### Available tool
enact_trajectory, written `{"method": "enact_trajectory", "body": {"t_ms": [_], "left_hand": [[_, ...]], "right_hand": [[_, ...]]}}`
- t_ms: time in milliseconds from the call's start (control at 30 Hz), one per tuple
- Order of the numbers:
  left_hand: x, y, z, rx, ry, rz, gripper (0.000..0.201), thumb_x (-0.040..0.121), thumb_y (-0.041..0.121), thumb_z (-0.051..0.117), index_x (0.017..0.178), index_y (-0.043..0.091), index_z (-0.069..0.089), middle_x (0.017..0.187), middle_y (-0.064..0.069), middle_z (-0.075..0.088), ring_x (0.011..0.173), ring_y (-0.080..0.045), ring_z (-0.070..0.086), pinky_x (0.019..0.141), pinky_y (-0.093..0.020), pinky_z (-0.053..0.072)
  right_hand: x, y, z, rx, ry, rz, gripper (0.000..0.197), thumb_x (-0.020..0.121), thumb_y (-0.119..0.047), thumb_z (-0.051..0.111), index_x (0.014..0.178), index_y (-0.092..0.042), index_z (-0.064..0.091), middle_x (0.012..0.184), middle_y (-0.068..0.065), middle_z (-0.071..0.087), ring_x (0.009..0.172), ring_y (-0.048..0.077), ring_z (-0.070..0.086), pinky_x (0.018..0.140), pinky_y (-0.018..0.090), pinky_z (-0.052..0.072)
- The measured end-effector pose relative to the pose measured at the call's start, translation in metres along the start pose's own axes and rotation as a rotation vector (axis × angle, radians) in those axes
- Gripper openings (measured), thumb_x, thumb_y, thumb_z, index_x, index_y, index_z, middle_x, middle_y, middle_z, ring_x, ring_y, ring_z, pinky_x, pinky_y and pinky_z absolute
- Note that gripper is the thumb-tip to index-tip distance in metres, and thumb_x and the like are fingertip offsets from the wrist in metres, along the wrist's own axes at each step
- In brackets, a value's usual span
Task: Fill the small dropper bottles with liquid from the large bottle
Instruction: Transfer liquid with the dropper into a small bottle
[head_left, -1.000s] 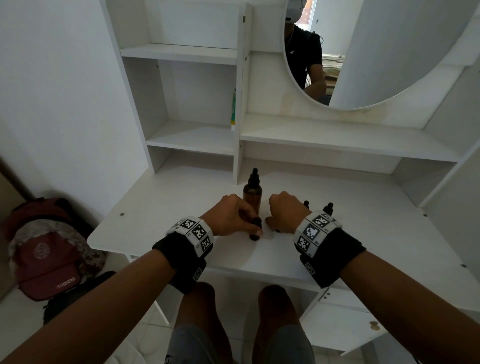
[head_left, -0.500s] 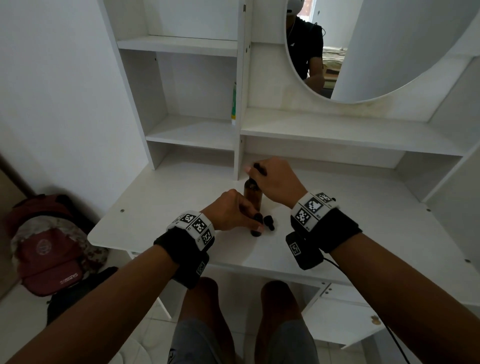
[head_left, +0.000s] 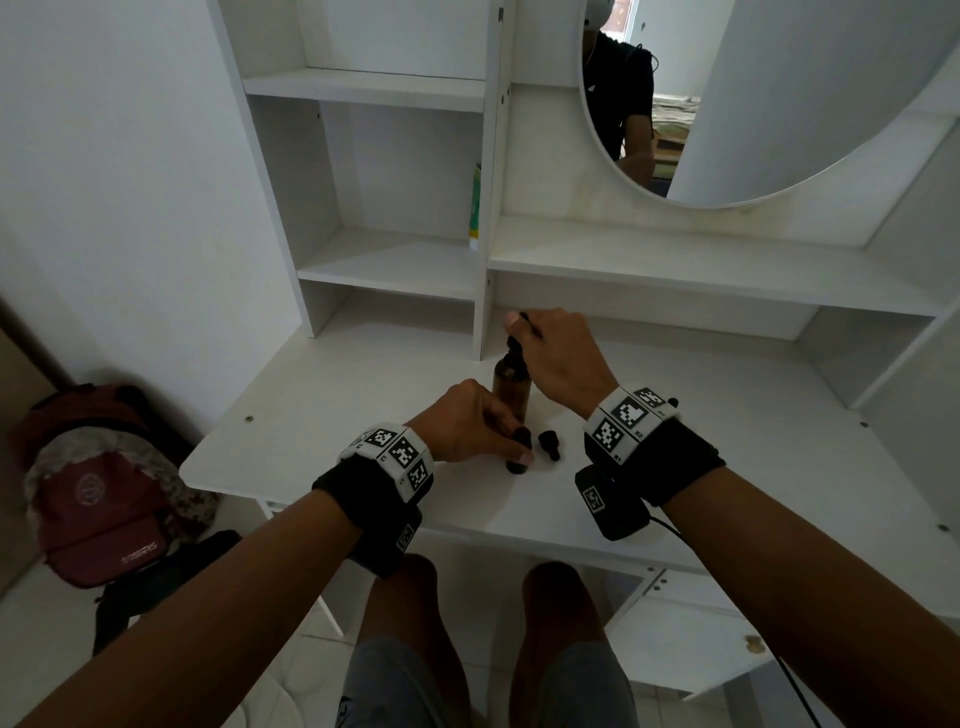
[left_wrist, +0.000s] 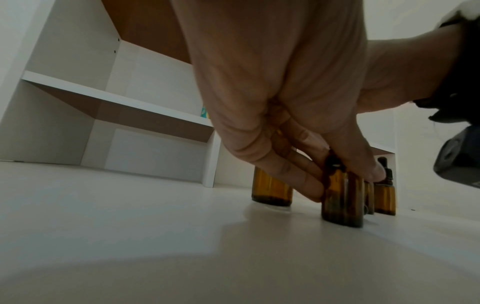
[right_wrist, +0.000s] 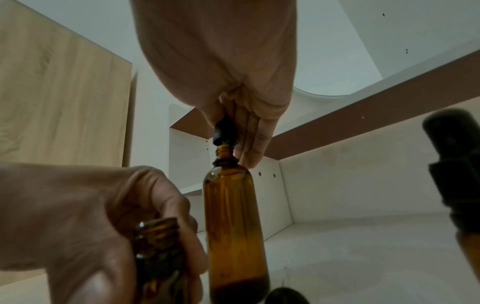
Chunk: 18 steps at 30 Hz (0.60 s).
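Observation:
The large amber bottle (head_left: 511, 387) stands upright on the white desk (head_left: 322, 415). My right hand (head_left: 519, 327) pinches its black dropper cap (right_wrist: 225, 131), which sits just above the bare threaded neck. A dark layer of liquid lies at the large bottle's (right_wrist: 233, 216) base. My left hand (head_left: 501, 436) grips a small amber bottle (left_wrist: 342, 197) upright on the desk, and its threaded neck (right_wrist: 158, 228) is uncapped. A loose black dropper cap (head_left: 549, 446) lies just right of it. Another capped small bottle (left_wrist: 385, 195) stands further right.
The shelf divider (head_left: 485, 291) rises right behind the large bottle, under a low shelf (head_left: 675, 260) and a round mirror (head_left: 779, 104). A green tube (head_left: 474, 208) stands on the left shelf. A red backpack (head_left: 98, 509) lies on the floor at left.
My right hand left the small bottle, set its cap on the desk and moved up to the large bottle's dropper cap. The left hand stayed on the small bottle.

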<state>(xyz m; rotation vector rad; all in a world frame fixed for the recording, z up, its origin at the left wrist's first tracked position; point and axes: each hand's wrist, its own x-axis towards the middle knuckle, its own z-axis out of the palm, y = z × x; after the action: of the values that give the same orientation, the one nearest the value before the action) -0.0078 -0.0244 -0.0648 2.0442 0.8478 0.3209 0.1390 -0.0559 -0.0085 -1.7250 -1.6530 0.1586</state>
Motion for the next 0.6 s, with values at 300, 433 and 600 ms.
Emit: {"method": "enact_trajectory", "body": {"t_ms": [300,433,600], "left_hand": [[0.0003,-0.0013,0.0001,0.001,-0.002,0.002,0.025,0.07,0.023,0.088,0.091,0.013,0.08,0.086,-0.002,0.078,0.086,-0.018,0.072,0.086,-0.034,0.058],[-0.0005,0.0,0.0008,-0.002,0.0,0.007,0.025,0.071,0.022,0.088,0.092,0.011,0.08,0.086,-0.002,0.077,0.085,-0.016,0.072,0.086,-0.033,0.057],[0.0006,-0.0009,0.0006,-0.002,-0.007,0.002,0.026,0.07,0.023,0.088,0.091,0.011,0.08,0.088,-0.005,0.078,0.089,-0.021,0.073,0.091,-0.041,0.057]], "right_hand": [[-0.0023,0.0007,0.002,0.023,0.036,-0.065,0.044,0.103,-0.028,0.041,0.076,-0.003,0.064,0.063,0.002,0.06,0.052,0.01,0.053,0.055,0.021,0.043],[-0.002,0.001,0.0016,0.063,0.066,-0.094,0.043,0.103,-0.03,0.041,0.085,-0.001,0.068,0.074,0.01,0.069,0.065,0.02,0.065,0.061,0.022,0.051],[-0.0029,0.0018,0.0033,0.065,0.079,-0.084,0.045,0.103,-0.029,0.04,0.089,0.003,0.068,0.078,0.016,0.07,0.068,0.025,0.067,0.066,0.032,0.056]]}}
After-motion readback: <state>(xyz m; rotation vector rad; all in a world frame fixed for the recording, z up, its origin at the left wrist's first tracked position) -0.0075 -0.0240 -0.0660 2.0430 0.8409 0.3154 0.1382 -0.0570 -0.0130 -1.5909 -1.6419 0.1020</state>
